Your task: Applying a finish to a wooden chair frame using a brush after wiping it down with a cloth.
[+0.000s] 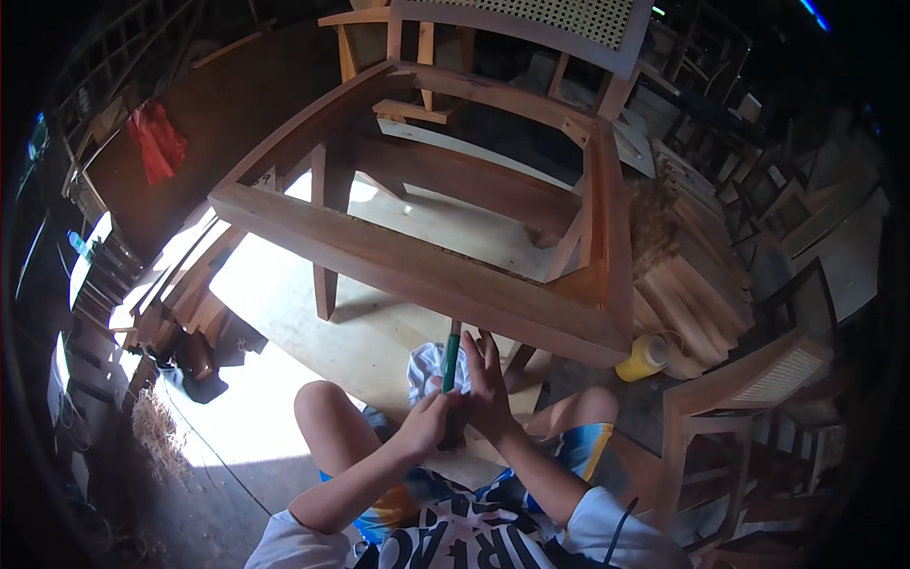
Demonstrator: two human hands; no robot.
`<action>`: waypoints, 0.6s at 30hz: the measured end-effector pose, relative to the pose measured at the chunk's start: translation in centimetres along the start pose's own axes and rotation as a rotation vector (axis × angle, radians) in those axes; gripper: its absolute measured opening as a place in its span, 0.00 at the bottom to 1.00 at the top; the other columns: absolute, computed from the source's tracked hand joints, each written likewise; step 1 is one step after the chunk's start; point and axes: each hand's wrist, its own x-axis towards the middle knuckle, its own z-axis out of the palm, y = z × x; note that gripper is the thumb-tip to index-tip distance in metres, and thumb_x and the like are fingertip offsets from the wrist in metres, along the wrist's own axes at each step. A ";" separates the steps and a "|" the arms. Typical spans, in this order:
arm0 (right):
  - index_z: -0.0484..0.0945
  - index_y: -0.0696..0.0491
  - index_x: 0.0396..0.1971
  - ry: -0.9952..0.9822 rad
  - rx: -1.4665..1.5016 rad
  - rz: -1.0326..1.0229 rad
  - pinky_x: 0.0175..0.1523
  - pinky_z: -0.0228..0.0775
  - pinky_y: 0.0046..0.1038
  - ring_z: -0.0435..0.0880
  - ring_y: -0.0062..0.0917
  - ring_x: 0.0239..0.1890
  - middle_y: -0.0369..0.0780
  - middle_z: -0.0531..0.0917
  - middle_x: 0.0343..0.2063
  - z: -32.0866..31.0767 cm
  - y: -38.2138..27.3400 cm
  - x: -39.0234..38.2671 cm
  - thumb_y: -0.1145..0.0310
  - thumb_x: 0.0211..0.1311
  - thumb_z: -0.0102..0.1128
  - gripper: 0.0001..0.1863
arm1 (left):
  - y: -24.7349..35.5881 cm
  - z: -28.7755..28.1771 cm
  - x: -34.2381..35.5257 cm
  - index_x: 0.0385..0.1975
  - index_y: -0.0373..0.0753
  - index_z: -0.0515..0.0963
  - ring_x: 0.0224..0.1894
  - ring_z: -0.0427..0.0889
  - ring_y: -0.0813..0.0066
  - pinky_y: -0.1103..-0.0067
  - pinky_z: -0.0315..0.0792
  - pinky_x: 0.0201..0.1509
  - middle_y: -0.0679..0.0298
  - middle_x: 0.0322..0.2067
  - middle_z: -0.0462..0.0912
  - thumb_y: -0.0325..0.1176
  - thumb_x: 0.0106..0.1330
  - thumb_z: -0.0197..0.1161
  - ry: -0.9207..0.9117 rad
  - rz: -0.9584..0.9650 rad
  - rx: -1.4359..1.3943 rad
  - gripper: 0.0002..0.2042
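Green-handled tool (450,364) points twelve o'clock, toward chair frame (408,269). From here: left hand (428,423) curled round it; right hand's (487,387) fingers slightly spread.

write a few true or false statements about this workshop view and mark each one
1. The left hand grips a green-handled tool. True.
2. The right hand is far from that tool. False: the right hand is close beside it.
3. The reddish-brown wooden chair frame has an open seat. True.
4. A bright red cloth hangs at the far right. False: the bright red cloth hangs at the left.
5. The backrest holds a woven cane panel. True.
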 end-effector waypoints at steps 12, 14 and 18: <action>0.74 0.61 0.59 -0.054 -0.261 0.362 0.61 0.70 0.32 0.83 0.37 0.55 0.48 0.83 0.52 -21.0 3.7 -2.0 0.70 0.64 0.61 0.24 | 7.6 2.5 4.7 0.30 0.34 0.84 0.33 0.85 0.55 0.66 0.76 0.41 0.50 0.26 0.84 0.53 0.74 0.56 -0.536 0.463 1.317 0.25; 0.69 0.62 0.65 0.298 -0.312 0.321 0.65 0.66 0.34 0.77 0.36 0.61 0.51 0.76 0.60 -27.1 4.7 0.8 0.71 0.66 0.58 0.28 | 10.9 2.1 7.1 0.31 0.29 0.84 0.38 0.86 0.55 0.63 0.76 0.46 0.48 0.30 0.85 0.49 0.72 0.57 -0.532 0.425 1.475 0.24; 0.66 0.60 0.67 0.515 -0.392 0.169 0.64 0.67 0.33 0.78 0.36 0.60 0.51 0.77 0.60 -33.8 2.3 12.4 0.67 0.69 0.58 0.29 | 9.9 -2.6 14.4 0.52 0.42 0.81 0.51 0.81 0.57 0.66 0.73 0.57 0.54 0.47 0.85 0.44 0.70 0.60 -0.396 0.719 1.375 0.17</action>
